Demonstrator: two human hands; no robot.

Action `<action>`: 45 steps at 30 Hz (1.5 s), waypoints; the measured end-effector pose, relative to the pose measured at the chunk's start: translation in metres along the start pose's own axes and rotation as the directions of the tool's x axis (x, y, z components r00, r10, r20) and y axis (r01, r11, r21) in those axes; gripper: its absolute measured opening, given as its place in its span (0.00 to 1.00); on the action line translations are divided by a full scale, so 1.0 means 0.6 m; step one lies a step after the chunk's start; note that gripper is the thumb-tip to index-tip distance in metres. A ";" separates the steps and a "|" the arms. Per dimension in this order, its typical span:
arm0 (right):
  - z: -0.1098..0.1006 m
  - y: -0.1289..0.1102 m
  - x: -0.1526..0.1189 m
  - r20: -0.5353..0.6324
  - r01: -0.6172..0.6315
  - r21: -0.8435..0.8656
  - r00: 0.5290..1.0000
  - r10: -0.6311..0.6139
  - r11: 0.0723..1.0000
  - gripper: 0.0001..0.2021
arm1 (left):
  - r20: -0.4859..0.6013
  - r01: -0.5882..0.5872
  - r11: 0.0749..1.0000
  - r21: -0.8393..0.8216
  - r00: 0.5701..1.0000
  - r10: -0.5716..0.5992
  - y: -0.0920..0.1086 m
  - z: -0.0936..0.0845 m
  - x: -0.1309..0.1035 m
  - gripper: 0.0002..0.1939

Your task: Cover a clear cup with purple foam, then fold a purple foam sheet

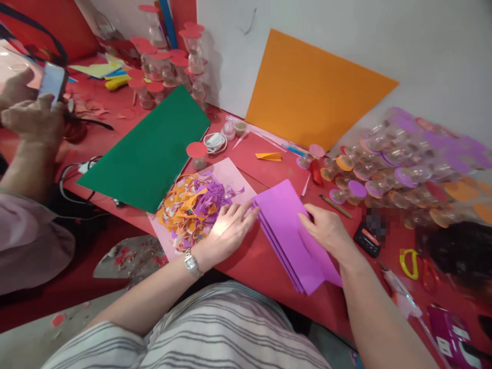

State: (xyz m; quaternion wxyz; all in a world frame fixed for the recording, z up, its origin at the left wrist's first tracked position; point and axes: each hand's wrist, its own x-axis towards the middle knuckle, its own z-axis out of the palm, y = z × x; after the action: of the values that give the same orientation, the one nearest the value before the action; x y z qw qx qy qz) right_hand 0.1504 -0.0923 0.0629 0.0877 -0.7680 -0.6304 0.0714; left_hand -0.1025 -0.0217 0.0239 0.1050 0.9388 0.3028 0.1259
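A folded sheet of purple paper (pixel 286 230), several layers thick along its left side, lies on the red table in front of me. My right hand (pixel 325 228) grips its right edge, the thumb on top and the other fingers hidden beneath. With fingers stretched out, my left hand (pixel 232 228) touches the paper's upper left corner; it wears a wristwatch (pixel 191 262). Beside that hand, a heap of orange and purple paper scraps (pixel 194 205) rests on a pale pink sheet (pixel 230 171).
A green sheet (pixel 149 148) lies left, and an orange sheet (pixel 311 92) leans on the wall. Hourglass-like models (pixel 388 164) crowd the right, more (pixel 165 66) the back left. Yellow-handled scissors (pixel 409 264) and a glue gun (pixel 402 292) lie right. Another person's hands (pixel 34 113) hold a phone.
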 end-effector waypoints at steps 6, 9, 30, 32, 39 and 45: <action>-0.009 0.069 -0.057 -0.086 -0.277 0.585 0.913 0.398 0.763 0.15 | -0.042 0.058 0.783 -0.619 0.993 -0.107 0.012 0.010 0.002 0.28; 0.000 0.077 -0.086 -0.111 -0.299 0.685 0.859 0.500 0.665 0.14 | 0.141 0.186 0.559 -0.808 0.982 -0.123 0.020 0.028 0.005 0.35; 0.067 0.048 -0.196 -0.111 -0.185 0.922 0.715 0.690 0.339 0.24 | 0.531 0.192 0.758 -0.623 0.815 0.230 0.007 -0.019 0.138 0.29; 0.060 0.062 -0.212 -0.288 -0.167 0.822 0.703 0.650 0.544 0.20 | 0.583 0.121 0.827 -0.548 0.765 0.275 -0.012 -0.028 0.174 0.30; 0.054 0.076 -0.228 -0.295 0.015 0.158 0.955 0.032 0.987 0.18 | 0.676 -0.160 0.900 -0.406 0.609 0.414 -0.012 -0.011 0.259 0.29; 0.069 0.095 -0.222 -0.082 0.151 0.118 0.987 -0.141 0.981 0.17 | 0.683 -0.222 0.906 -0.361 0.599 0.419 -0.007 0.004 0.271 0.28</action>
State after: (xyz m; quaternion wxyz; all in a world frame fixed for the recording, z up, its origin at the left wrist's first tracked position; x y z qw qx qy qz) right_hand 0.1698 -0.2322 0.0098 0.1634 -0.7148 -0.6757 0.0755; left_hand 0.0234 0.0781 0.0487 0.3072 0.9254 0.0405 -0.2180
